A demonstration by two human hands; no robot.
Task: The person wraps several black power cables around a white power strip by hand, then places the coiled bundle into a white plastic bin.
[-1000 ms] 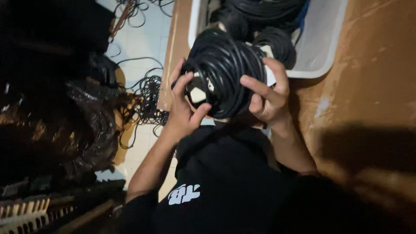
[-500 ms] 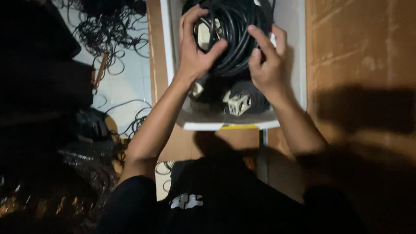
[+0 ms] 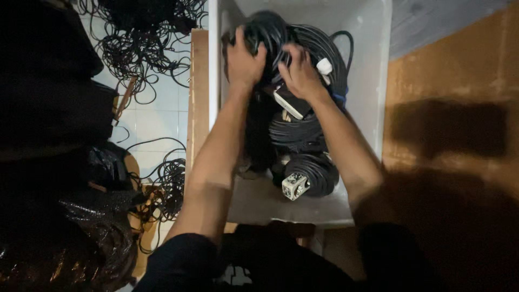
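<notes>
Smooth white plastic tub (image 3: 378,81), both hands (image 3: 273,67) clamped on ribbed black cable coil (image 3: 303,43), tangled loose wires (image 3: 140,48) beside

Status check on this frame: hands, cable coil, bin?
Left hand and right hand both gripping black cable coil. Coil inside white bin, atop other coils. Nothing obstructing.

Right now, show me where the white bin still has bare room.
Bare floor shows along the near rim of the white bin, beside the small cable coil. The right wall strip is free. The far half is crowded: both hands press the big cable coil.
</notes>
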